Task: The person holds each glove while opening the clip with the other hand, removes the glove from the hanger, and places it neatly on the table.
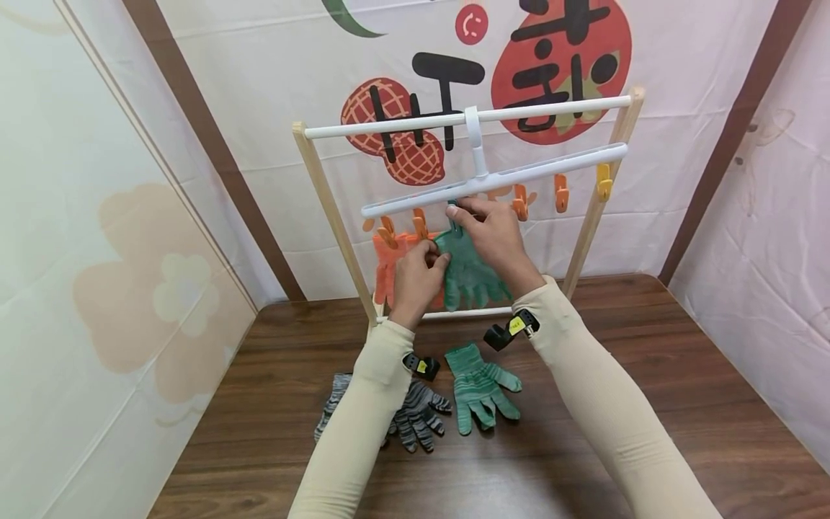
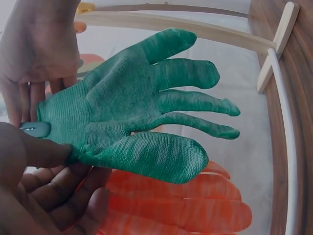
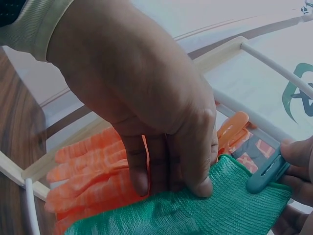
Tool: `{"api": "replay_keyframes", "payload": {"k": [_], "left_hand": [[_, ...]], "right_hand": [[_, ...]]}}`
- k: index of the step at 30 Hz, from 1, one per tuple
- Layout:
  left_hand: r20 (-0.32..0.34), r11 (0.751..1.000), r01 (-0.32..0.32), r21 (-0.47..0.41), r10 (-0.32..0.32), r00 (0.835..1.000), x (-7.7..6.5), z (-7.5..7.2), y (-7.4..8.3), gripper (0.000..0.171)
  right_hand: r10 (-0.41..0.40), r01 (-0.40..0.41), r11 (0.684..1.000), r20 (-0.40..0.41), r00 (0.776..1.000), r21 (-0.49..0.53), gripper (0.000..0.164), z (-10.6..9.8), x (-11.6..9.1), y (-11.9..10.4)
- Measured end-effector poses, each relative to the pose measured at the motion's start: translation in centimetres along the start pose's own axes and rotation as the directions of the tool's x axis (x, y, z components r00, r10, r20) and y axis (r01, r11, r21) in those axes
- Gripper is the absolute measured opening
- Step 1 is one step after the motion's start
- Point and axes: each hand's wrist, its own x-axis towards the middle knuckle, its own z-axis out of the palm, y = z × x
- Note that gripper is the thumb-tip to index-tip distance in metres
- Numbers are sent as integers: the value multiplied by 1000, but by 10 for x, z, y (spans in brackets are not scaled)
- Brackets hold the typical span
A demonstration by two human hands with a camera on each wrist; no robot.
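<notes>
In the head view my left hand pinches the cuff edge of a green knitted glove, which hangs fingers down. My right hand grips a dark green clip that sits over the glove's cuff, just under the white hanger. The left wrist view shows that glove spread, its palm and fingers facing the camera, with the left thumb on the cuff. An orange glove hangs behind and to the left, partly hidden by the left hand.
The hanger hooks on a wooden rack's white bar and tilts, right end higher. Orange clips and a yellow clip hang from it. On the brown table lie another green glove and grey-black striped gloves, partly under the left arm.
</notes>
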Motion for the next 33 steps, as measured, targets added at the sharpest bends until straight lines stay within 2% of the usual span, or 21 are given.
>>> {"api": "replay_keyframes", "payload": {"k": [13, 20, 23, 28, 33], "left_hand": [[27, 1000, 0, 6, 0, 1000, -9, 1, -8, 12], [44, 999, -39, -2, 39, 998, -18, 8, -14, 11], [58, 999, -44, -21, 45, 997, -22, 13, -16, 10], [118, 997, -13, -80, 22, 993, -29, 22, -17, 10], [155, 992, -3, -128, 23, 988, -34, 31, -16, 11]], "right_hand": [[-17, 17, 1000, 3, 1000, 24, 35, 0, -3, -2], [-22, 22, 999, -4, 1000, 34, 34, 1, -4, -3], [-15, 15, 999, -4, 1000, 44, 34, 1, -5, -3], [7, -6, 998, -6, 1000, 59, 34, 1, -6, -4], [-14, 15, 999, -12, 1000, 39, 33, 2, -6, -2]]}}
